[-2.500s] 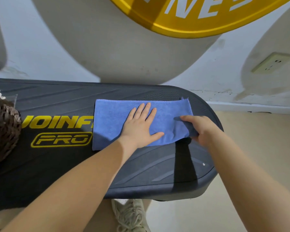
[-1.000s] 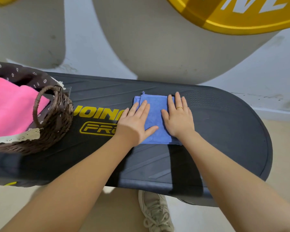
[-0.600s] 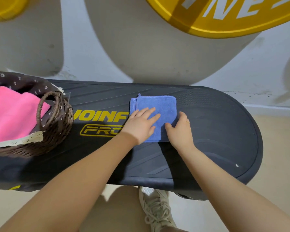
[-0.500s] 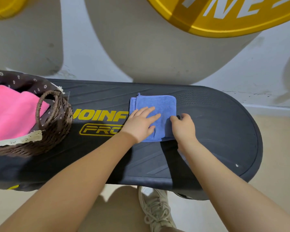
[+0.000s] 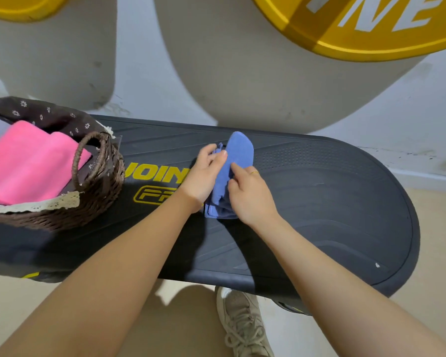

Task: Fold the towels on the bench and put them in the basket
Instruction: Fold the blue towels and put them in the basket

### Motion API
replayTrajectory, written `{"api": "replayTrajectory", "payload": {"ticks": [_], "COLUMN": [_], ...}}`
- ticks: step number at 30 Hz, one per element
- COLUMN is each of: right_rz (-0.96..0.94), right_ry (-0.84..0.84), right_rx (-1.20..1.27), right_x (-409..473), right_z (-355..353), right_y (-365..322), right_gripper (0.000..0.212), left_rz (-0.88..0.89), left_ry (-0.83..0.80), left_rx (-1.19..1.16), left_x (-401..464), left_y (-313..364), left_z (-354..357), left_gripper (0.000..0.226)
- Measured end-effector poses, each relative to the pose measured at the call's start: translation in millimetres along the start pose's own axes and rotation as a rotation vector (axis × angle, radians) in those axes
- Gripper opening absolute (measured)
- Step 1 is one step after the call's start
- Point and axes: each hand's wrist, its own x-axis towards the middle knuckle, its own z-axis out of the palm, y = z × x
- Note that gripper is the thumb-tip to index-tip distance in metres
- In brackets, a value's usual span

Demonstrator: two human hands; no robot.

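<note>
A folded blue towel is tipped up off the black bench, its near edge still down on the bench top. My left hand grips its left side, thumb laid over the cloth. My right hand holds the right side from below and behind, fingers curled against the fabric. At the left end of the bench stands a brown wicker basket with a dark flowered lining. A folded pink towel lies inside it.
A grey and white wall with yellow signs rises right behind the bench. The right half of the bench top is bare black rubber. Under the bench's front edge my shoe stands on the beige floor.
The blue towel was folded in half to a small square and pressed flat. Now both hands have taken hold of it and tipped it up off the bench.
</note>
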Motion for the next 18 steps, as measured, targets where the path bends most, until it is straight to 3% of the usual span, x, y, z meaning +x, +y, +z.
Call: {"api": "replayTrajectory", "payload": {"ticks": [2,6,9,12,15,18], "right_rz": [-0.07,-0.13,-0.02,-0.009,-0.008,0.076], "right_ry": [-0.044,-0.051,-0.012,-0.007,0.017,-0.006], "right_rx": [-0.156,-0.25,-0.189,-0.366,-0.453,-0.384], "right_x": [0.9,7.1,19.3,28.2,26.1,18.8], "right_z": [6.4,11.3,14.3,19.0,22.9,24.6], "right_y": [0.3,4.2,3.3,1.0,4.7,10.2], "right_gripper": [0.034,0.032,0.047,0.056,0.062,0.072], "left_rz": [0.106,0.415,0.325,0.281,0.235,0.177], "left_ry": [0.049,0.02,-0.008,-0.008,-0.013,-0.064], "left_rx": [0.231,0.779,0.85,1.072,1.045,1.044], "left_x": [4.1,10.4,15.8,18.4,17.1,18.4], "left_y": [0.4,-8.7,-10.2,-15.8,-17.8,-15.8], "left_z": [-10.3,-23.6,-23.1,-26.2,-32.4,-35.5], "left_gripper": [0.06,0.052,0.05,0.051,0.047,0.046]}}
